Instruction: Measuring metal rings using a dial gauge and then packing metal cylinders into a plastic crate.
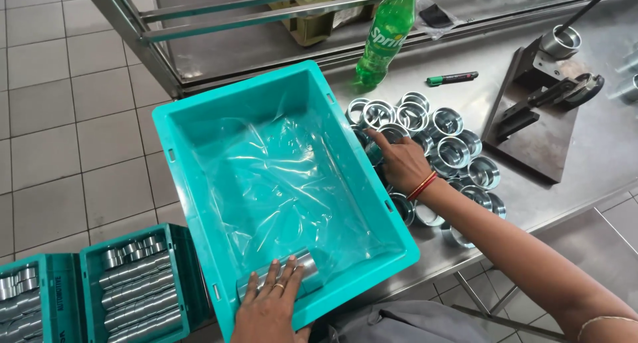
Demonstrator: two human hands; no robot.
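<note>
I see my left hand [269,303] on metal tubes [292,271] in the teal bin [193,120], right hand [399,160] — on shiny rings [438,140].

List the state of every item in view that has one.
teal crate: open, plastic-lined, holds only one row of metal rings.
row of metal rings: lying in crate, under left hand.
right hand: on loose metal rings clustered on table.
green bottle: upright, nearly empty.
green marker: capped, lying flat.
floor crates: filled with stacked rings.
</note>
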